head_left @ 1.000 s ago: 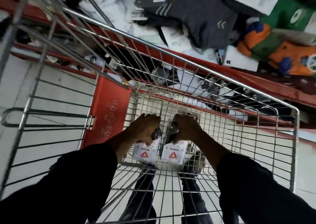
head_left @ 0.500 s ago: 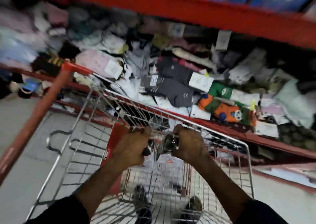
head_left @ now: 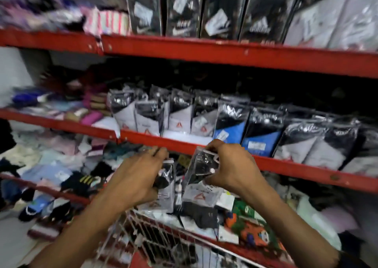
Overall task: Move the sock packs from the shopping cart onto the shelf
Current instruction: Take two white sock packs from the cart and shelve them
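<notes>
Each of my hands holds one sock pack in clear plastic, black on top and white with a red triangle logo below. My left hand (head_left: pixel 137 177) grips the left sock pack (head_left: pixel 166 188) by its upper part. My right hand (head_left: pixel 231 167) grips the right sock pack (head_left: pixel 199 177), tilted slightly. Both packs hang in front of the middle red shelf (head_left: pixel 184 145), just below its edge. A row of matching white sock packs (head_left: pixel 180 116) stands upright on that shelf. The wire shopping cart (head_left: pixel 163 243) is below my arms, blurred.
Blue-and-black packs (head_left: pixel 259 133) and grey packs (head_left: pixel 319 145) stand right of the white row. The top shelf (head_left: pixel 225 51) carries tall black packs. The lowest shelf holds loose mixed socks (head_left: pixel 61 165) and an orange-green pair (head_left: pixel 251 231). Pink and purple bundles (head_left: pixel 90 112) lie at left.
My hands lifted both sock packs out of the cart and up toward the middle shelf. The view swung up from the cart basket to the shelves.
</notes>
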The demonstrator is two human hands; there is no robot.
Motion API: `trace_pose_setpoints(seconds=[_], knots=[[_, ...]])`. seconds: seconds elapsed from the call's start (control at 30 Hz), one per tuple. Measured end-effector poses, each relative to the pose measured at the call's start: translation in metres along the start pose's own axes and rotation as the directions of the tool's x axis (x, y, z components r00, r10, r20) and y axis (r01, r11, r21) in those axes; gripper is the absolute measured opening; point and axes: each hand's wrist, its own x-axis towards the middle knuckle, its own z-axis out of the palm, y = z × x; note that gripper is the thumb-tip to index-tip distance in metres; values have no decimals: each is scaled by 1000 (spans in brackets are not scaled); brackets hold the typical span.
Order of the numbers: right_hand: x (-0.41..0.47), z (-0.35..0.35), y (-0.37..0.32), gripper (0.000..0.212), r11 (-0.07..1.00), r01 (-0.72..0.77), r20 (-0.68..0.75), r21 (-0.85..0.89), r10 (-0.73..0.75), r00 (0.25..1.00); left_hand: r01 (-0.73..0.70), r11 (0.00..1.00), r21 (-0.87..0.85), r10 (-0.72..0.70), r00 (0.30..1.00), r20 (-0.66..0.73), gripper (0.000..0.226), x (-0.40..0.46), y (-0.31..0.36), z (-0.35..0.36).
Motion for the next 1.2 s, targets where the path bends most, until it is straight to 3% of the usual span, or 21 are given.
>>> trace_pose_setpoints(seconds=[0.2,0.47,0.7,0.9,1.0,1.2], knots=[[45,-54,-13,58,999,14,-154,39,-8,988,-31,998,60,39,989,-141,72,49,-28,-62],[118,-77,-18,67,1000,-2,-205,12,4,979,-59,998,17,61,984,-165,78,122,-51,-98],[162,-70,-12,70,999,-36,-152,2,36,988,-79,995,-68,71,991,-115,97,169,-59,-100],[185,-54,-5,72,996,-72,-72,-44,69,995,-70,992,-106,60,994,-97,98,194,-60,-91],[190,-43,0,63,993,-99,-13,-62,99,995,-66,991,-116,56,994,-93,98,202,-60,-84],[189,-22,5,60,987,-85,-5,-135,85,996,-73,987,-140,59,993,-99,91,213,-61,-61]])
